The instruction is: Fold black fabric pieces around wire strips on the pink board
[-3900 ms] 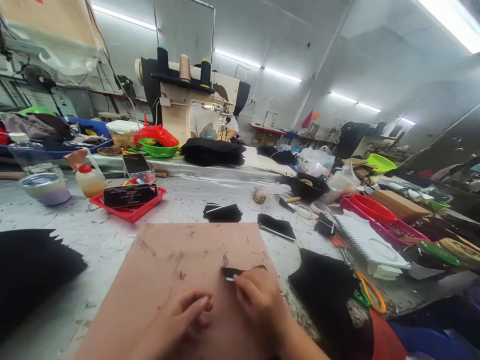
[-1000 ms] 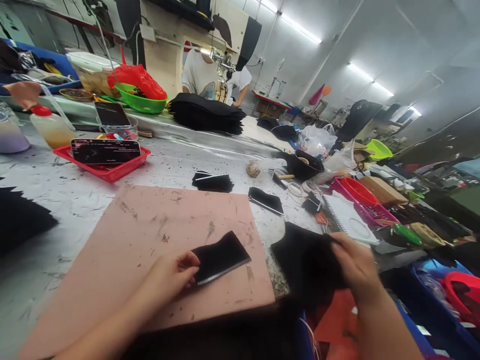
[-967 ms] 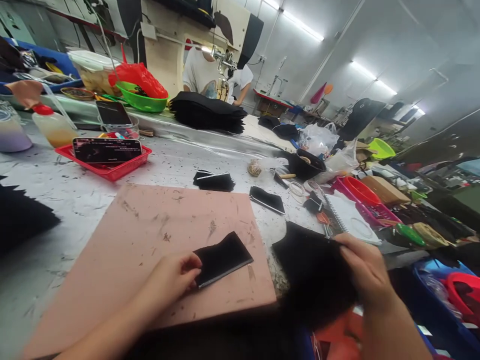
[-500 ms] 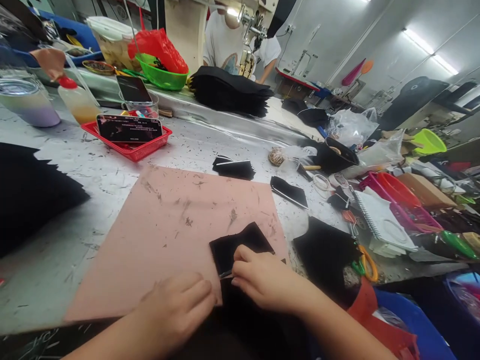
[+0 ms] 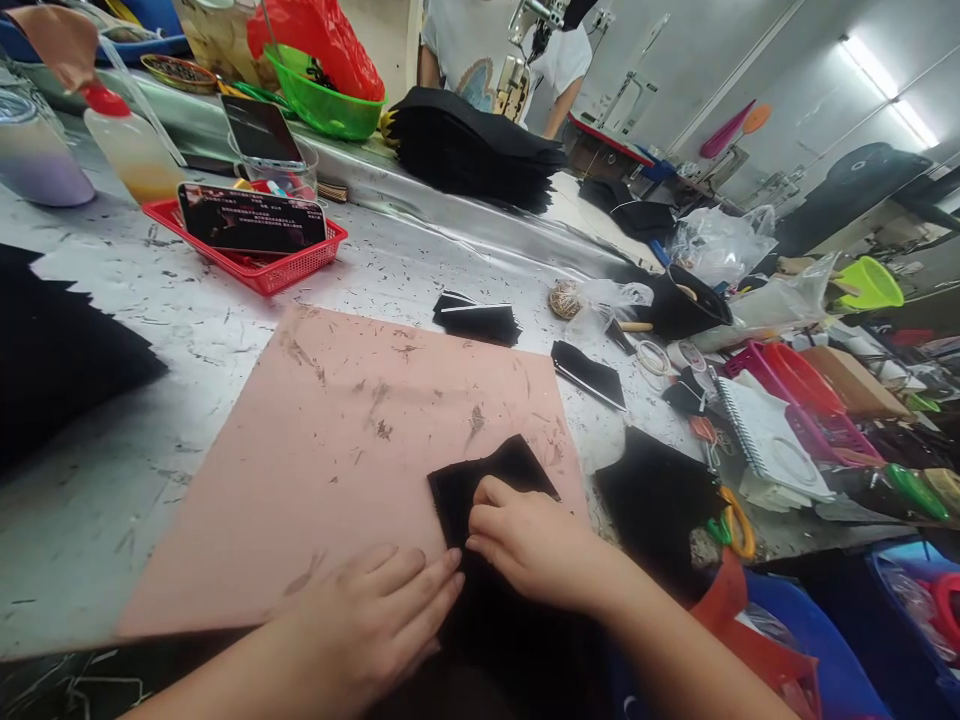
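A black fabric piece (image 5: 491, 465) lies at the front right of a pink mat (image 5: 337, 420), with dark material continuing past the mat's front edge. My right hand (image 5: 529, 540) rests over the piece, its fingers curled and pinching at the fabric. Beside it, my left hand (image 5: 382, 610) has its fingers stretched out, and their tips meet the left edge of the black fabric close to the right fingertips. The left thumb is mostly hidden under the hand.
Small black stacks (image 5: 476, 318) and another black piece (image 5: 660, 490) lie around the mat. Orange-handled scissors (image 5: 739, 525) and a spiral notebook (image 5: 772, 430) are at right. A red basket (image 5: 277, 270) with a phone stands behind. Across the table, a person (image 5: 480, 50) is at a sewing machine.
My left hand has moved right and its fingers have straightened onto the fabric edge. The thin strip near the right fingertips is now covered. The view has tilted slightly downward.
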Action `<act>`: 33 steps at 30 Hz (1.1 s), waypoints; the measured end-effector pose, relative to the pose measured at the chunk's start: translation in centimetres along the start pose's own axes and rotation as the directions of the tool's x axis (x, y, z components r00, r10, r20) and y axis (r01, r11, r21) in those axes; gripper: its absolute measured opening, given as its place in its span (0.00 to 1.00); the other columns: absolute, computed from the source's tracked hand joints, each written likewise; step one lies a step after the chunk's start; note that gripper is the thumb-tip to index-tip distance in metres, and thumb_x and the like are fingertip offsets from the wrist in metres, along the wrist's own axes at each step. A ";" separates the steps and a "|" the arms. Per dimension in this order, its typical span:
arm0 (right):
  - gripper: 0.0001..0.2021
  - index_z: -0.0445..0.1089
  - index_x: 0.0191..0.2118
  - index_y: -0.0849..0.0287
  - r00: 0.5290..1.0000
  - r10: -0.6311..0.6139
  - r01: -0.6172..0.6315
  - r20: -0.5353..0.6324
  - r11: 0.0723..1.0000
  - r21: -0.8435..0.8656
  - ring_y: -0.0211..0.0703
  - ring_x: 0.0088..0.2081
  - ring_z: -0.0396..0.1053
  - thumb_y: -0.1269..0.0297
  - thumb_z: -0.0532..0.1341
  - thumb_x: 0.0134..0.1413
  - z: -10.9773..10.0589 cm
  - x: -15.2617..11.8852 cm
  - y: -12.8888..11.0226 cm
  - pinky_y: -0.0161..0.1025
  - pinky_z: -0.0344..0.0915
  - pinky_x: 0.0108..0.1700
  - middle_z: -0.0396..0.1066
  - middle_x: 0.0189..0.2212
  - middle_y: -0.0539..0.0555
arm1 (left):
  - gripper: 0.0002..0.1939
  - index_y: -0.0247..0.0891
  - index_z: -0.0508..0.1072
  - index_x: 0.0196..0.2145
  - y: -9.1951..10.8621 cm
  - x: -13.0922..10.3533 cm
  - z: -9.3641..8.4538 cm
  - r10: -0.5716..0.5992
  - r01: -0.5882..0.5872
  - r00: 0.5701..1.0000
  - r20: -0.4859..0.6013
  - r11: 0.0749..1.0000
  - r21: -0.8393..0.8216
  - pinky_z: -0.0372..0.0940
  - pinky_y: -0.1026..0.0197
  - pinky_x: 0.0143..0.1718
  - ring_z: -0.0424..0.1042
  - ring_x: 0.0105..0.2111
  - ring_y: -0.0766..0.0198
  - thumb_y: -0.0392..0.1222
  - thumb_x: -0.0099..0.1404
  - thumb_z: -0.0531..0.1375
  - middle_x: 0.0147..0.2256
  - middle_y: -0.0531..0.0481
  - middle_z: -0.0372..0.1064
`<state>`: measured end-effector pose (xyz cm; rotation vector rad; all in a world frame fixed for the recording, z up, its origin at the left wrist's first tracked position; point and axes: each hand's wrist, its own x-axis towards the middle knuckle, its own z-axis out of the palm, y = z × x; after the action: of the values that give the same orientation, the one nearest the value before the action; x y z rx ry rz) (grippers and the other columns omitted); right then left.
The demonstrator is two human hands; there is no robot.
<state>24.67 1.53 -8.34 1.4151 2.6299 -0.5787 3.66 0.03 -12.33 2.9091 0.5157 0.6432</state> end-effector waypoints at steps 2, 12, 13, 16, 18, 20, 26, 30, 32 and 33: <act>0.06 0.66 0.29 0.57 1.000 0.006 -0.006 0.003 1.000 0.005 0.35 0.23 0.62 0.67 0.56 0.57 0.1 0.0 0.0 0.34 0.51 0.22 0.64 0.33 0.49 | 0.16 0.30 0.68 0.49 0.0 0.1 0.0 -0.007 0.007 1.000 0.001 1.000 0.001 0.64 0.59 0.37 0.70 0.38 0.59 0.35 0.67 0.47 0.49 0.43 0.69; 0.08 0.64 0.29 0.58 0.997 0.050 -0.050 0.062 0.999 -0.013 0.34 0.23 0.61 0.65 0.53 0.59 -0.4 0.3 -0.3 0.34 0.49 0.22 0.63 0.34 0.49 | 0.17 0.33 0.65 0.52 0.2 -0.6 0.8 -0.064 0.064 0.997 0.039 0.998 0.004 0.62 0.58 0.41 0.68 0.41 0.59 0.38 0.68 0.48 0.51 0.46 0.66; 0.09 0.64 0.29 0.58 0.996 0.057 -0.056 0.074 0.998 -0.012 0.33 0.23 0.61 0.65 0.52 0.60 -0.4 0.3 -0.3 0.34 0.49 0.23 0.63 0.34 0.49 | 0.17 0.33 0.65 0.52 0.3 -0.6 0.8 -0.072 0.071 0.996 0.046 0.997 0.007 0.61 0.58 0.41 0.68 0.42 0.59 0.38 0.68 0.48 0.52 0.47 0.66; 0.09 0.64 0.30 0.58 0.993 0.076 -0.074 0.089 0.997 -0.020 0.34 0.23 0.60 0.64 0.51 0.60 -0.4 0.4 -0.6 0.34 0.48 0.23 0.63 0.34 0.49 | 0.17 0.34 0.66 0.51 0.4 -0.6 1.0 -0.091 0.090 0.995 0.050 0.996 0.021 0.60 0.58 0.41 0.67 0.42 0.59 0.40 0.68 0.47 0.52 0.48 0.66; 0.09 0.64 0.30 0.58 0.993 0.079 -0.077 0.086 0.997 -0.026 0.34 0.23 0.60 0.65 0.51 0.60 -0.4 0.4 -0.7 0.34 0.48 0.23 0.63 0.34 0.49 | 0.17 0.34 0.66 0.50 0.4 -0.5 1.1 -0.101 0.099 0.994 0.042 0.994 0.038 0.59 0.58 0.41 0.66 0.42 0.60 0.41 0.68 0.48 0.51 0.49 0.67; 0.09 0.64 0.29 0.58 0.993 0.087 -0.084 0.075 0.996 -0.031 0.35 0.24 0.61 0.63 0.53 0.59 -0.5 0.3 -0.5 0.34 0.50 0.24 0.63 0.34 0.50 | 0.17 0.34 0.66 0.50 0.4 -0.4 1.2 -0.098 0.095 0.994 0.039 0.993 0.069 0.59 0.57 0.40 0.66 0.40 0.60 0.41 0.67 0.50 0.49 0.49 0.68; 0.08 0.63 0.25 0.59 0.956 0.291 -0.290 -0.017 0.955 0.058 0.38 0.29 0.63 0.65 0.57 0.52 -1.1 -1.6 1.5 0.36 0.58 0.30 0.63 0.32 0.51 | 0.16 0.35 0.67 0.49 0.2 -0.4 1.2 -0.080 0.072 0.995 0.057 0.989 0.130 0.57 0.57 0.37 0.65 0.37 0.60 0.42 0.66 0.52 0.49 0.48 0.68; 0.06 0.61 0.24 0.59 0.945 0.324 -0.311 -0.040 0.930 0.199 0.40 0.34 0.64 0.70 0.56 0.50 -0.9 -2.8 2.6 0.38 0.61 0.37 0.63 0.35 0.52 | 0.14 0.37 0.69 0.46 -0.1 -0.1 1.2 -0.062 0.057 0.997 0.038 0.992 0.115 0.56 0.57 0.36 0.64 0.35 0.61 0.42 0.65 0.54 0.44 0.51 0.71; 0.06 0.61 0.25 0.59 0.946 0.322 -0.305 -0.041 0.925 0.227 0.40 0.35 0.64 0.71 0.57 0.51 -0.7 -2.9 2.8 0.38 0.62 0.37 0.63 0.36 0.53 | 0.13 0.38 0.69 0.45 -0.3 0.3 1.4 -0.053 0.052 0.999 0.008 0.993 0.106 0.55 0.57 0.35 0.64 0.34 0.61 0.42 0.65 0.54 0.42 0.51 0.72; 0.06 0.61 0.25 0.59 0.946 0.322 -0.304 -0.043 0.925 0.229 0.40 0.34 0.64 0.71 0.57 0.51 -0.6 -2.9 2.8 0.38 0.62 0.37 0.63 0.36 0.53 | 0.13 0.38 0.69 0.45 -0.4 0.5 1.6 -0.052 0.052 0.999 -0.010 0.994 0.099 0.55 0.57 0.36 0.64 0.34 0.61 0.43 0.65 0.54 0.41 0.50 0.72</act>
<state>28.63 0.90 -7.84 1.9129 2.3758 -0.8044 4.62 0.49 -13.66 2.9751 0.6400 0.6398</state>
